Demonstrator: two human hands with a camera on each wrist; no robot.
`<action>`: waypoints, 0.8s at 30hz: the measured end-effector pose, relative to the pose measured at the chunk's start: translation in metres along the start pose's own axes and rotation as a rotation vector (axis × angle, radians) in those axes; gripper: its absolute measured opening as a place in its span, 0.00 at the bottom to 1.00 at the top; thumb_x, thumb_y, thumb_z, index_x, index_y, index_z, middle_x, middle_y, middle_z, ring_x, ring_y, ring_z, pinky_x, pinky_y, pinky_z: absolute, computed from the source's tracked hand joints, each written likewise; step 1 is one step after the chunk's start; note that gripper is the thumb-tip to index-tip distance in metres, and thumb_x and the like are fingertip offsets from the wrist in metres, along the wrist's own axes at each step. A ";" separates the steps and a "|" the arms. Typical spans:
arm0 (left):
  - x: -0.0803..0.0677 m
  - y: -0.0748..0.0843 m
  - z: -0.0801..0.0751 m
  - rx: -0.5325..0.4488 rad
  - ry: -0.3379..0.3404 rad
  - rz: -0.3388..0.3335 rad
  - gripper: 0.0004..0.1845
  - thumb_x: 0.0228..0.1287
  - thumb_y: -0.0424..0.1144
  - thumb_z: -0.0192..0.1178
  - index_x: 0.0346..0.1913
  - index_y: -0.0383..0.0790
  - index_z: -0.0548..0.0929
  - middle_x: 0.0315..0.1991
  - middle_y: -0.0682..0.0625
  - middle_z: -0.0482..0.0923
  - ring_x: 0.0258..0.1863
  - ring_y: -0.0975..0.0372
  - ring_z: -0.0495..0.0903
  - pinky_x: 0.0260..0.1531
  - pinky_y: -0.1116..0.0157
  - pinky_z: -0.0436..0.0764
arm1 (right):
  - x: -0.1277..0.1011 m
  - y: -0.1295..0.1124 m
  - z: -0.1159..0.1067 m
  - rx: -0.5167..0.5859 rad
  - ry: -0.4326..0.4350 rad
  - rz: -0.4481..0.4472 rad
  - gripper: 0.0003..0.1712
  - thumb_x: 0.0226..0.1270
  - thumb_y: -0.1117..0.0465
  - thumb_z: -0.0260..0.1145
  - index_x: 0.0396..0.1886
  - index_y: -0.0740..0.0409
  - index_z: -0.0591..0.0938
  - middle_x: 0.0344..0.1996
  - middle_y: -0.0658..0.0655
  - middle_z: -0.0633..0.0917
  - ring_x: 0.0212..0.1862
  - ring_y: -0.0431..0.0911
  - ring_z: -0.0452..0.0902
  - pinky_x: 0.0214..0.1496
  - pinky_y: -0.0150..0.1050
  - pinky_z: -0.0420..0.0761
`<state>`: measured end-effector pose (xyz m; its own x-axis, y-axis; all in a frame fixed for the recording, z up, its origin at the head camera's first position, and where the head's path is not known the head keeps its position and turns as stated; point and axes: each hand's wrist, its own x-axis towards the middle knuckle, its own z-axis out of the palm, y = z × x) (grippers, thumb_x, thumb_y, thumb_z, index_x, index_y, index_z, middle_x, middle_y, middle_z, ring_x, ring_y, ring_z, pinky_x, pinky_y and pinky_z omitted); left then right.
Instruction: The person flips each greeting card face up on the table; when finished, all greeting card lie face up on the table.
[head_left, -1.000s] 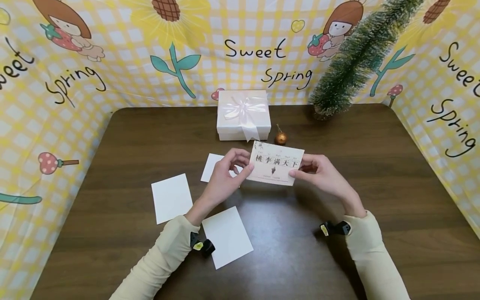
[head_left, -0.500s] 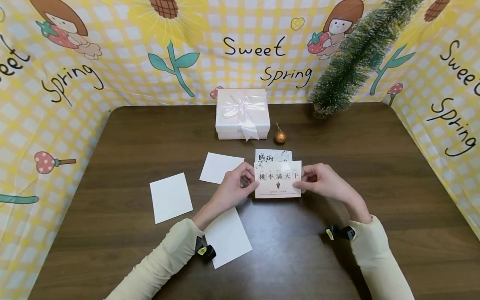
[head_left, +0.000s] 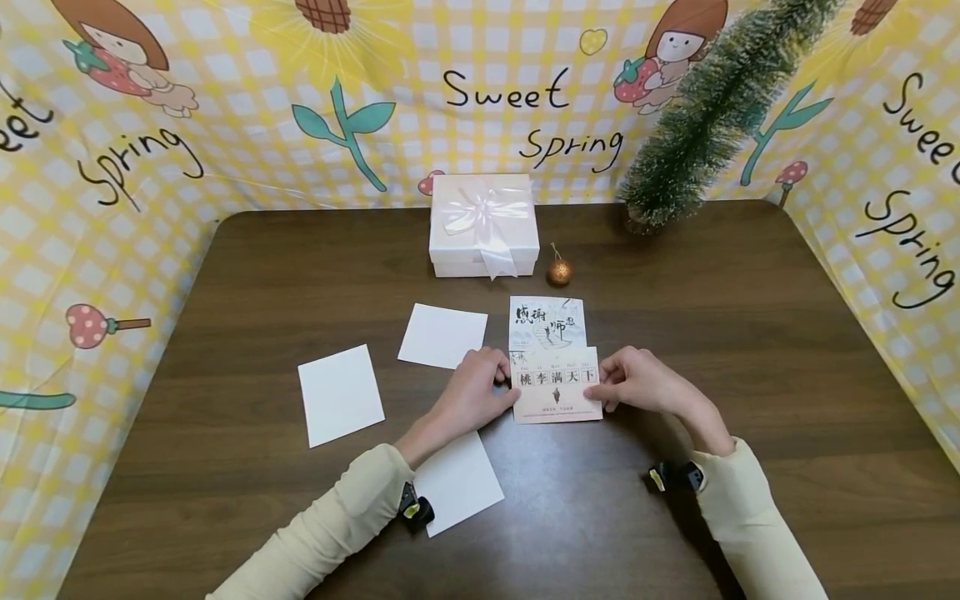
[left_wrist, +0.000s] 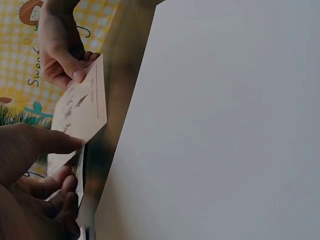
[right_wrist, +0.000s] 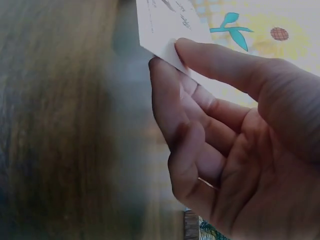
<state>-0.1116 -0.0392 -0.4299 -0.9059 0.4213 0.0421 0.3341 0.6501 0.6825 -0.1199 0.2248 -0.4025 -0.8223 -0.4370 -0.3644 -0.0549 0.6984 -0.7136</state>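
A cream card with printed characters point(head_left: 557, 400) is held by its two side edges. My left hand point(head_left: 474, 392) pinches the left edge, its thumb on the printed face. On the opposite edge my right hand point(head_left: 647, 382) pinches it between thumb and fingers, as the right wrist view also shows. Just beyond lies a pale blue-white card with brush lettering point(head_left: 546, 323) on the table; the cream card meets or slightly overlaps its near edge. Under my left forearm a white card point(head_left: 463, 487) is partly covered; it fills much of the left wrist view.
Two more blank white cards, one nearer the box point(head_left: 444, 335) and one further left point(head_left: 341, 396), lie on the brown table point(head_left: 247, 283). A white ribboned gift box point(head_left: 483, 225), a copper bauble point(head_left: 559, 271) and a small bristly tree point(head_left: 697, 133) stand at the back.
Both hands have brought the cream card down and toward the person, straightening it. The brush-lettered card behind it, hidden at first, has come into view.
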 end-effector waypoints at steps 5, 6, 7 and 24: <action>0.000 0.004 0.000 0.100 -0.096 -0.038 0.09 0.54 0.38 0.69 0.31 0.37 0.80 0.32 0.46 0.73 0.35 0.54 0.67 0.37 0.61 0.67 | 0.001 0.000 0.001 -0.040 -0.031 0.014 0.15 0.62 0.58 0.70 0.18 0.58 0.81 0.14 0.50 0.82 0.21 0.43 0.79 0.24 0.32 0.69; 0.000 0.005 -0.001 0.114 -0.116 -0.046 0.10 0.55 0.39 0.69 0.31 0.37 0.79 0.32 0.46 0.72 0.35 0.54 0.67 0.37 0.60 0.67 | 0.001 0.000 0.001 -0.049 -0.036 0.013 0.14 0.61 0.58 0.71 0.18 0.58 0.81 0.14 0.50 0.82 0.21 0.43 0.78 0.24 0.33 0.70; 0.000 0.006 -0.001 0.125 -0.132 -0.049 0.11 0.55 0.40 0.69 0.31 0.37 0.79 0.33 0.46 0.72 0.36 0.53 0.67 0.38 0.59 0.67 | 0.001 0.001 0.001 -0.055 -0.041 0.012 0.14 0.61 0.59 0.71 0.18 0.58 0.81 0.14 0.50 0.81 0.20 0.43 0.78 0.25 0.33 0.71; -0.002 0.006 -0.005 0.247 -0.161 0.021 0.16 0.57 0.46 0.69 0.30 0.37 0.76 0.32 0.46 0.67 0.35 0.52 0.64 0.35 0.59 0.66 | 0.005 -0.007 0.002 -0.229 -0.050 0.070 0.17 0.61 0.55 0.71 0.17 0.55 0.78 0.13 0.48 0.75 0.18 0.40 0.69 0.23 0.36 0.67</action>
<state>-0.1092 -0.0388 -0.4225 -0.8517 0.5186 -0.0753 0.4238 0.7661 0.4832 -0.1225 0.2167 -0.4003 -0.7997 -0.4065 -0.4418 -0.1305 0.8360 -0.5330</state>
